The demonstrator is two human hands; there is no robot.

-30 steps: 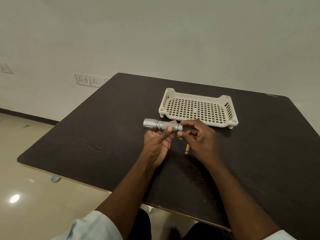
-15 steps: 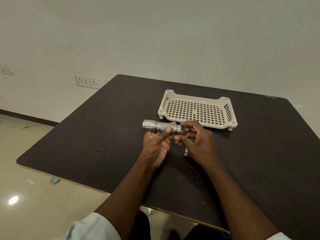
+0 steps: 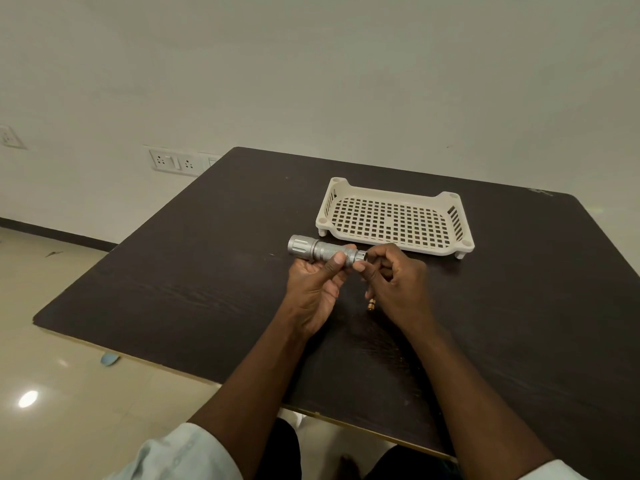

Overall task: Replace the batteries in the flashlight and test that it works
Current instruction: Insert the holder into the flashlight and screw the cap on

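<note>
i see the left hand (image 3: pixel 317 289) wrapped around the silver flashlight (image 3: pixel 323 251), thumb pressed on its knurled body, holding it level above the dark table (image 3: pixel 194 271) with the head pointing left. the right hand (image 3: pixel 394 277) has its fingertips closed at the tail end (whether they pinch a cap i can't tell). a small brass-coloured piece (image 3: pixel 371 304) lies on the table under the right hand. the cream perforated tray (image 3: pixel 450 237) sits just behind.

Pale wall (image 3: pixel 346 81), seemingly tiled floor (image 3: pixel 52 393).
</note>
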